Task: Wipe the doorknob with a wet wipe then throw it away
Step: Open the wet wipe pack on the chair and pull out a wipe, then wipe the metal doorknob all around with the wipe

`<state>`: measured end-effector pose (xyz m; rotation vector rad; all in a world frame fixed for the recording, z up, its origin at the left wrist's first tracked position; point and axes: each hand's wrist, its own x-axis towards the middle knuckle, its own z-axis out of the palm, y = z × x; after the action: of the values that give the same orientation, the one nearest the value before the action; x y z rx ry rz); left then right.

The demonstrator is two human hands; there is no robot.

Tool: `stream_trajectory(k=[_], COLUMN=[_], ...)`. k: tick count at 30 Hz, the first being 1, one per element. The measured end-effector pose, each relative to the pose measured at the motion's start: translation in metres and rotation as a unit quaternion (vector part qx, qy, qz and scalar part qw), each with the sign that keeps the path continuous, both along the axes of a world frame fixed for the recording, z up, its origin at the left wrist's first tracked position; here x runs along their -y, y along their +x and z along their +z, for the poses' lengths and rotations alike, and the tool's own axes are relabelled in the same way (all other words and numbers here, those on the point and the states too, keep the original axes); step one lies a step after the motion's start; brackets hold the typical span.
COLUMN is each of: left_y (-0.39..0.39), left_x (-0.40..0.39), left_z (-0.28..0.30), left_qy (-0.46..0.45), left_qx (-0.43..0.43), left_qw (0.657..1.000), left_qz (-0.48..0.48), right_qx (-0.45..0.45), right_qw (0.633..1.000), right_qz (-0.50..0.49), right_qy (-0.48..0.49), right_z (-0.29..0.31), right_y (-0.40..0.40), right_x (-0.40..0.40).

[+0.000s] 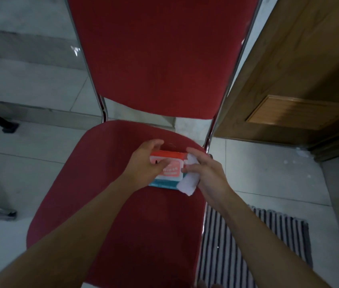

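A pack of wet wipes, orange, white and teal, lies on the seat of a red chair. My left hand grips the pack's left side, thumb on its top. My right hand holds a white wet wipe at the pack's right end; the wipe hangs down past the pack's corner. No doorknob is in view.
The chair's red backrest with chrome tubes rises ahead. A wooden door stands at the right. A striped mat lies on the tiled floor at lower right. A dark furniture leg is at the left.
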<state>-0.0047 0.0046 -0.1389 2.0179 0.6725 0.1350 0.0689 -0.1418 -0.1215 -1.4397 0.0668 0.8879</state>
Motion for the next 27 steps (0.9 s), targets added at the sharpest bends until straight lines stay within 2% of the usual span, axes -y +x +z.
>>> stream_trajectory(k=[2, 3, 6, 7, 15, 18, 27], left_y=[0.006, 0.008, 0.021, 0.018, 0.090, 0.122, 0.247], left_x=[0.018, 0.027, 0.048, 0.055, 0.087, 0.100, 0.219], left_z=[0.037, 0.053, 0.112, 0.115, 0.280, 0.334, 0.498], left_qy=[-0.179, -0.233, -0.257, -0.262, -0.094, -0.055, 0.069], left_qx=[0.016, 0.020, 0.027, 0.027, 0.118, 0.149, 0.257], left_qw=[0.983, 0.972, 0.964, 0.960, 0.971, 0.961, 0.921], left_qz=[0.038, 0.019, -0.071, -0.091, -0.188, -0.228, -0.286], right_qx=[-0.063, -0.072, -0.032, -0.021, 0.093, 0.133, 0.309], right_qw=[0.992, 0.987, 0.985, 0.986, 0.964, 0.956, 0.909], right_qz=[-0.069, -0.083, -0.094, -0.097, -0.163, -0.178, -0.219], right_qy=[0.089, 0.114, 0.143, 0.136, 0.188, 0.192, 0.172], right_z=[0.032, 0.046, 0.111, 0.118, 0.278, 0.320, 0.464], right_y=[0.003, 0.004, 0.011, 0.007, 0.048, 0.074, 0.183], right_x=[0.002, 0.004, 0.014, 0.020, 0.082, 0.103, 0.234])
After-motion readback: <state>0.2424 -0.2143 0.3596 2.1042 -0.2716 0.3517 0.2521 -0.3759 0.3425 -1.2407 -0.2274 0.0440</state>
